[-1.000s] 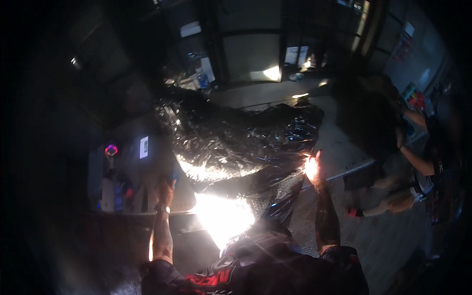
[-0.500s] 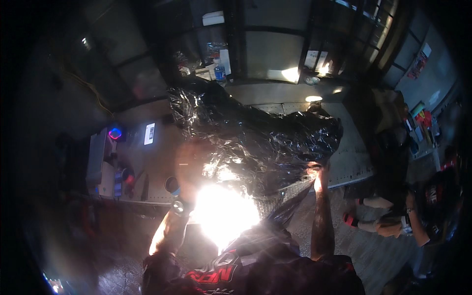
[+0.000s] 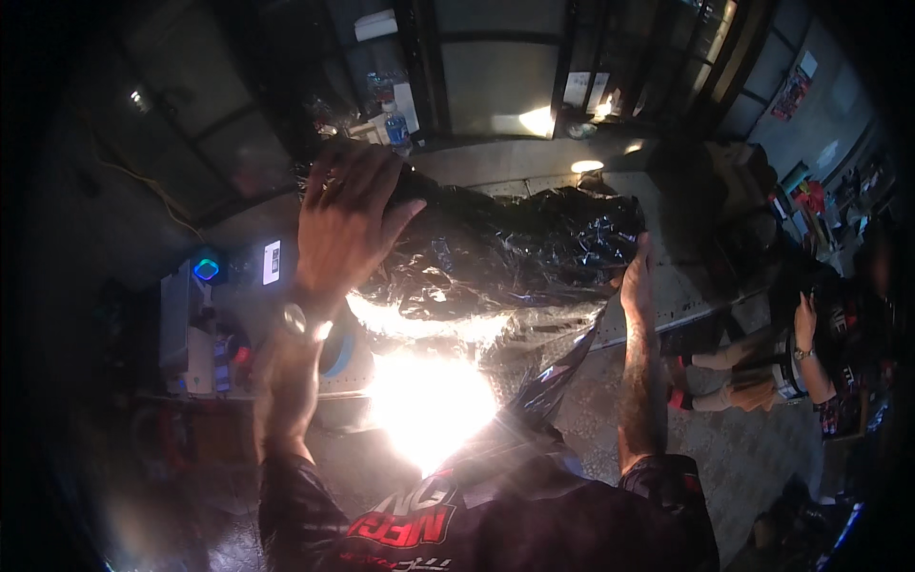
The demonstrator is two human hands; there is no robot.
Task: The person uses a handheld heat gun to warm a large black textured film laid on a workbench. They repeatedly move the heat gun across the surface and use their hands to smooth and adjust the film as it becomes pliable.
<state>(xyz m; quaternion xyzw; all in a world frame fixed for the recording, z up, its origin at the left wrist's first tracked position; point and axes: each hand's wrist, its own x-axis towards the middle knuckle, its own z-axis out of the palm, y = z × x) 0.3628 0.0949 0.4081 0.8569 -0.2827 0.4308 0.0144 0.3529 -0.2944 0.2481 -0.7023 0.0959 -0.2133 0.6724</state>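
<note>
Far left, a blue-lit device (image 3: pixel 206 270) glows beside a bright screen (image 3: pixel 273 262). Here's the left hand (image 3: pixel 348 224), fingers spread wide, across the left end of the crumpled dark plastic (image 3: pixel 515 253), which covers the middle of the table (image 3: pixel 681 272). At its right edge, the right hand (image 3: pixel 638 281) stands fingers straight, its grip impossible to tell.
</note>
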